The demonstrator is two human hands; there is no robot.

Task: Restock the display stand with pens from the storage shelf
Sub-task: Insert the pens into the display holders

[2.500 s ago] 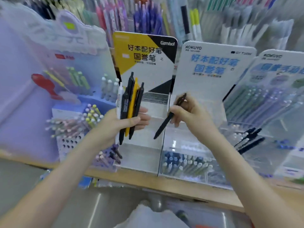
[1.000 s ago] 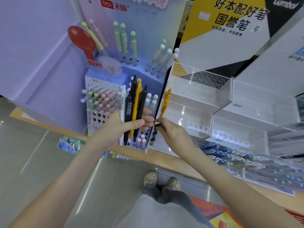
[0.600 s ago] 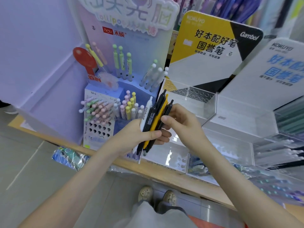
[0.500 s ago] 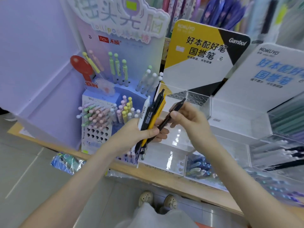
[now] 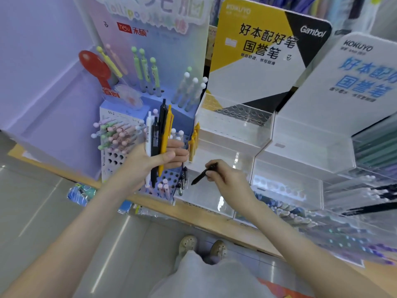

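L hand [image 5: 150, 161] grips 4 pens [image 5: 160, 134], R hand [image 5: 228, 179] 1 black pen [image 5: 199, 176].

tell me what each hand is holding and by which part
The left hand grips a bundle of pens, white, black and yellow, around their lower halves. The right hand pinches a single black pen near its upper end, tip pointing down-left.

Right hand [image 5: 229, 179]: moved down and away from left hand [image 5: 150, 162]; formerly at the pen bundle [image 5: 160, 134], now apart, low before the clear display stand [image 5: 225, 145]. Black pen [image 5: 200, 175]: drawn clear of the bundle, pinched in right fingers, tip down-left. Bundle: one black pen fewer, turned from tilted to upright.
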